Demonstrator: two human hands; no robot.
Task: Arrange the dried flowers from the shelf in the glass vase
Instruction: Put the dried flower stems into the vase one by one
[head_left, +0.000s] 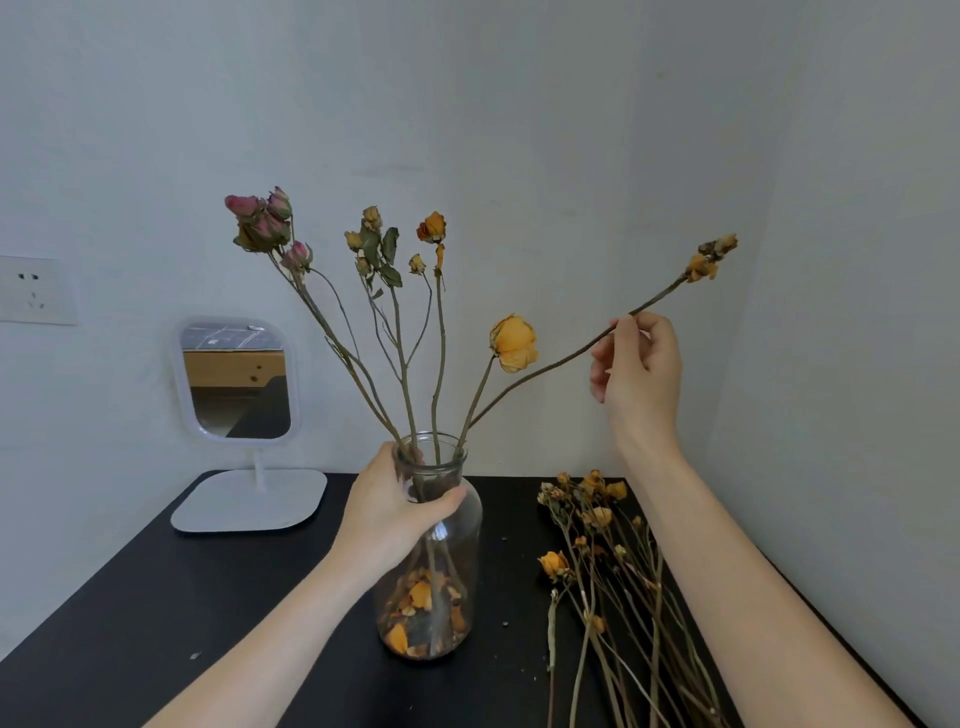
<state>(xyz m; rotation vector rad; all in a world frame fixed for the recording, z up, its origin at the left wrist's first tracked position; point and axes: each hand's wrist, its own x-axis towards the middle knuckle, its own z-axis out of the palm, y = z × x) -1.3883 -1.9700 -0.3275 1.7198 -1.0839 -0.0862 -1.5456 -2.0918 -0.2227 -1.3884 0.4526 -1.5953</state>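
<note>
A clear glass vase (457, 545) stands on the black table (156, 597), with loose dried petals at its bottom. Several dried flowers stand in it: pink rosebuds (265, 221) at the left, yellow and orange blooms (431, 227) in the middle, and a large yellow rose (513, 343). My left hand (395, 501) grips the vase's neck. My right hand (636, 364) pinches the long stem of a dried orange flower (709, 260). That stem slants down to the left into the vase's mouth.
A bundle of dried yellow flowers (597, 561) lies on the table to the right of the vase. A white stand mirror (236, 384) sits at the back left. A wall socket (34, 291) is on the left wall. The side wall is close on the right.
</note>
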